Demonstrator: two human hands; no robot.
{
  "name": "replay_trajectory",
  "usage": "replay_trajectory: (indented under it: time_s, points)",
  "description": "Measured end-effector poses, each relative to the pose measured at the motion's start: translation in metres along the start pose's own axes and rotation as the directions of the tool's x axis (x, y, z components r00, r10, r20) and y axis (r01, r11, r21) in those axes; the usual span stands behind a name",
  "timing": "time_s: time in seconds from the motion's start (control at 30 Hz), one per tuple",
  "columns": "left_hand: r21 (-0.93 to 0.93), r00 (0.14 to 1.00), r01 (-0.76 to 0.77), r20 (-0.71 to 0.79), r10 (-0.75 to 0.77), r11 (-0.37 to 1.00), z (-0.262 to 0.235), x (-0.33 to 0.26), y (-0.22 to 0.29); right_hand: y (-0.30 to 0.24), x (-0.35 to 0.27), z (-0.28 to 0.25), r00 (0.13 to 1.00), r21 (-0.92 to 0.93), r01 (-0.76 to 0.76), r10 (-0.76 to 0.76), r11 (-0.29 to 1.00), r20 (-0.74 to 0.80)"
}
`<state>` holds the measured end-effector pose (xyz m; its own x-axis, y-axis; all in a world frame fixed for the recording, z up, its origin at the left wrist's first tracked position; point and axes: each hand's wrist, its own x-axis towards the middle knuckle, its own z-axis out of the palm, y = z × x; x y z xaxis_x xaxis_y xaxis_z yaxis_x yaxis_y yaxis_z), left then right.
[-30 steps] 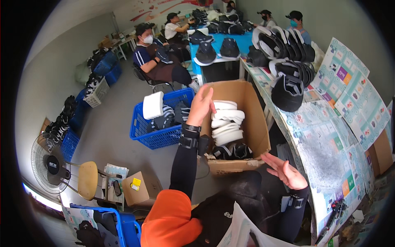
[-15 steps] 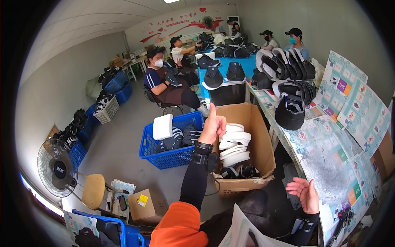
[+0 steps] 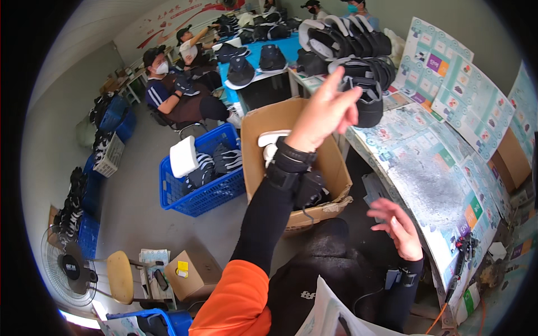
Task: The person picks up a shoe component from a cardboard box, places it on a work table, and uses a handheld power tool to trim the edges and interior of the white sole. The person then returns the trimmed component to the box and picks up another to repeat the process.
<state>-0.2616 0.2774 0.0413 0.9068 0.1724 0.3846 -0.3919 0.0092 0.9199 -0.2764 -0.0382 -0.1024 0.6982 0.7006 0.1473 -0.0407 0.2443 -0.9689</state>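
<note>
My left hand (image 3: 328, 115) is stretched out over a cardboard box (image 3: 263, 120), index finger extended and palm holding nothing. Its fingers come close to a black shoe (image 3: 369, 105) at the near end of the workbench; I cannot tell whether they touch. Behind that shoe stand several more black shoes (image 3: 347, 39) with white soles, packed in a row. Beside the bench edge my right hand (image 3: 400, 227) hovers with fingers apart, slightly blurred and empty. White shoe soles (image 3: 273, 137) show in the box, partly hidden by my left forearm.
The paper-covered workbench (image 3: 403, 151) runs along my right, with a black tool (image 3: 460, 263) on its near part. Left of the box is a blue basket (image 3: 210, 193) of shoes. A fan (image 3: 70, 266) stands at lower left. Seated people (image 3: 174, 95) work around a blue table (image 3: 291, 50).
My left hand has moved right and forward, from above the box toward the black shoes. The view has swung to the right and down. My right hand is a little higher in the picture.
</note>
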Motion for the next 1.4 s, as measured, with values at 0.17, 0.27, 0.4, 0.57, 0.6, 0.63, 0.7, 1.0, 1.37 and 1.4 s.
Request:
replay_trajectory:
  time_s: [0.17,0.27,0.4,0.57,0.6,0.63,0.7,1.0,1.37,1.4]
  points:
    - [0.712,0.958,-0.278,0.258,0.129,0.645,0.060,-0.057,-0.069,-0.019,-0.017,0.029,0.608,-0.320,0.619,-0.695,0.718,-0.383]
    - [0.570,0.879,-0.365,0.472,0.070,0.736,0.097,-0.096,-0.094,-0.027,0.008,0.059,0.723,-0.026,0.681,-0.678,0.732,-0.133]
    - [0.496,0.877,-0.237,0.479,-0.035,0.835,0.083,-0.080,-0.101,-0.034,0.000,0.048,0.892,0.463,0.396,-0.451,0.793,0.008]
    - [0.732,0.930,-0.185,0.345,-0.123,0.656,0.039,-0.025,-0.135,-0.080,-0.011,-0.010,0.369,0.842,0.138,-0.816,0.522,0.446]
    - [0.773,0.943,-0.238,0.329,-0.051,0.589,0.018,-0.012,-0.143,-0.075,-0.016,-0.015,0.617,0.791,0.389,-0.771,0.473,0.158]
    - [0.841,0.965,-0.241,0.262,0.026,0.485,0.004,0.000,-0.151,-0.066,-0.011,-0.020,0.736,0.574,0.600,-0.666,0.558,-0.122]
    - [0.893,0.956,-0.264,0.193,0.220,0.364,-0.012,0.035,-0.165,-0.035,0.011,-0.054,0.724,-0.399,0.429,-0.573,0.810,-0.385]
    - [0.912,0.816,-0.340,0.408,0.409,-0.231,0.013,0.155,-0.204,0.048,0.009,-0.107,0.539,-0.982,-0.065,-0.822,0.178,-0.185]
    - [0.927,0.845,-0.370,0.360,0.396,-0.053,0.009,0.176,-0.214,0.048,0.015,-0.112,0.600,-0.964,-0.037,-0.765,0.264,-0.233]
    - [0.926,0.827,-0.372,0.361,0.432,-0.062,0.011,0.173,-0.216,0.048,0.015,-0.112,0.599,-0.963,-0.040,-0.765,0.266,-0.236]
